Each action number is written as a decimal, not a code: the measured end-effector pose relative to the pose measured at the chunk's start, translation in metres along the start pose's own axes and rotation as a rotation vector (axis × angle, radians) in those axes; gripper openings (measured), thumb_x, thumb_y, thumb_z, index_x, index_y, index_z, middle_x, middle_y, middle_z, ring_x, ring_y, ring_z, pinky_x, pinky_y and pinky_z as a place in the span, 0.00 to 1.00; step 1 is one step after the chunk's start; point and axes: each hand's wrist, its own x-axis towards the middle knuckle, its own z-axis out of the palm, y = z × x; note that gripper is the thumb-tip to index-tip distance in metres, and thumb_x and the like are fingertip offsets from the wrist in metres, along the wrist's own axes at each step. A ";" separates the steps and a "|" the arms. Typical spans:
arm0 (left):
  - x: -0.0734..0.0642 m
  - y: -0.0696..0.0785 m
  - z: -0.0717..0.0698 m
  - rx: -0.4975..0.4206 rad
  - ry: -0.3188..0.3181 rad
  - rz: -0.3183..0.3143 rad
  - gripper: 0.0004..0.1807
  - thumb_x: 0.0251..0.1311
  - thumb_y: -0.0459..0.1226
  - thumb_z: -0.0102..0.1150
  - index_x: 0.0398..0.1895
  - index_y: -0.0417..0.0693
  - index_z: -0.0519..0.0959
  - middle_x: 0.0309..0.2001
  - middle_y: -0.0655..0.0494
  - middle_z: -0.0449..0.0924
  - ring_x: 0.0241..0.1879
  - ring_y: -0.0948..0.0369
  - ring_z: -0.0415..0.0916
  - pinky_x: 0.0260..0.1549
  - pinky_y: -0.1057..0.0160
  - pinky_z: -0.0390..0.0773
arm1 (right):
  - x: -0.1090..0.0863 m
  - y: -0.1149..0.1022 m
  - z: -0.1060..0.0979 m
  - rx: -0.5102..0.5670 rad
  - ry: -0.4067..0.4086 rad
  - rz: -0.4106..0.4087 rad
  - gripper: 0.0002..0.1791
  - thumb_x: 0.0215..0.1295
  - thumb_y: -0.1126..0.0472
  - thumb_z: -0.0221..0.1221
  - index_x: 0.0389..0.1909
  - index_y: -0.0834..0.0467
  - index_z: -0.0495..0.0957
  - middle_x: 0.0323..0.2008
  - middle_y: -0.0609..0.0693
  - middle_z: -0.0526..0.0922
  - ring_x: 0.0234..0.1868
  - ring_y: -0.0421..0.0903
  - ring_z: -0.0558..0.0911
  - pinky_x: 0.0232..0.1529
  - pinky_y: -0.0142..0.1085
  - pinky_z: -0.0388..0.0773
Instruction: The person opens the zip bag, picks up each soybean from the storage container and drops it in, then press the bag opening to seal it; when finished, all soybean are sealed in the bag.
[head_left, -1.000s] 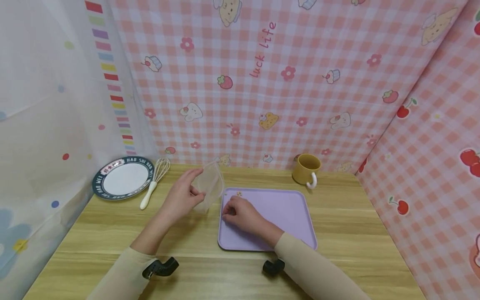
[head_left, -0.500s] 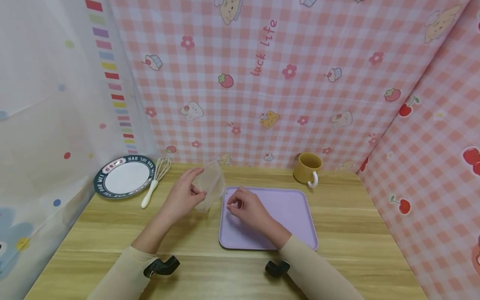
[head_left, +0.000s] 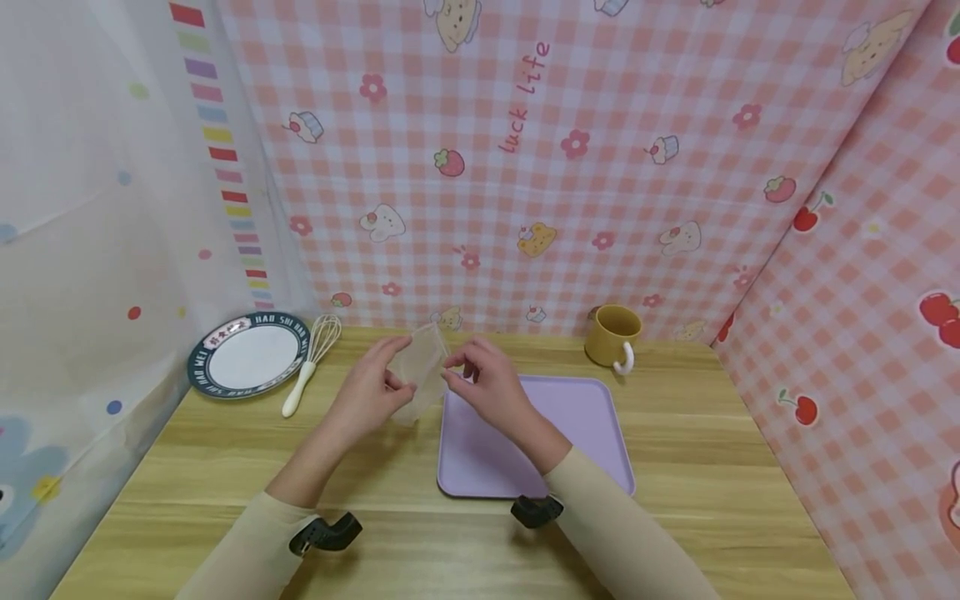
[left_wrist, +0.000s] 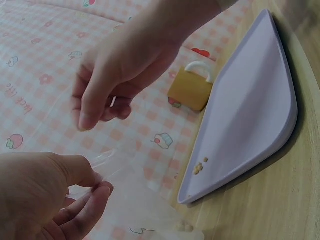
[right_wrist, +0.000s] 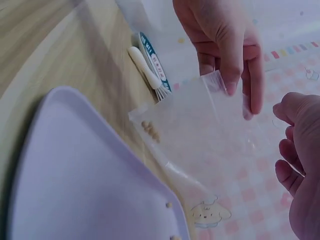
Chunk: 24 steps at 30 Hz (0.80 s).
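Observation:
A clear plastic zip bag (head_left: 422, 364) is pinched between the thumb and fingers of my left hand (head_left: 370, 385), held up just left of the lilac tray (head_left: 558, 433). Several small tan bean-like pieces (right_wrist: 150, 131) lie in the bag's bottom corner in the right wrist view. My right hand (head_left: 491, 385) is at the bag's right upper side, over the tray's far left corner, its thumb and index fingertips close together. Whether a piece sits between those fingertips cannot be made out. A few more tan pieces (left_wrist: 198, 168) remain on the tray near its corner.
A yellow mug (head_left: 611, 335) with a white handle stands behind the tray, to the right. On the left lie a whisk (head_left: 306, 375) and a dark-rimmed plate (head_left: 255, 357). A checked cloth wall (head_left: 480, 208) rises behind the wooden table (head_left: 390, 533).
My right hand has lifted from the tray's left part and moved up and left to the edge of the bag. The left hand holds the bag in nearly the same place.

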 end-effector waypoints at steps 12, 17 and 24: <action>0.001 -0.003 0.001 0.014 -0.009 0.002 0.43 0.61 0.24 0.75 0.81 0.36 0.69 0.77 0.40 0.70 0.37 0.59 0.86 0.33 0.64 0.87 | 0.021 -0.001 0.012 -0.046 -0.033 0.000 0.02 0.71 0.69 0.71 0.42 0.61 0.89 0.38 0.52 0.81 0.34 0.46 0.79 0.35 0.33 0.78; 0.002 -0.004 0.001 0.010 -0.008 0.005 0.43 0.61 0.24 0.75 0.81 0.36 0.69 0.77 0.40 0.71 0.37 0.59 0.86 0.33 0.64 0.87 | 0.023 -0.001 0.012 -0.058 -0.036 0.018 0.05 0.71 0.69 0.72 0.45 0.63 0.89 0.40 0.50 0.81 0.34 0.47 0.79 0.34 0.32 0.77; 0.002 -0.002 0.001 0.013 -0.016 -0.021 0.44 0.62 0.26 0.75 0.82 0.37 0.68 0.78 0.42 0.70 0.38 0.58 0.86 0.34 0.63 0.88 | 0.022 -0.001 0.011 -0.044 -0.042 0.053 0.07 0.72 0.68 0.73 0.47 0.63 0.89 0.42 0.50 0.82 0.36 0.48 0.80 0.34 0.32 0.77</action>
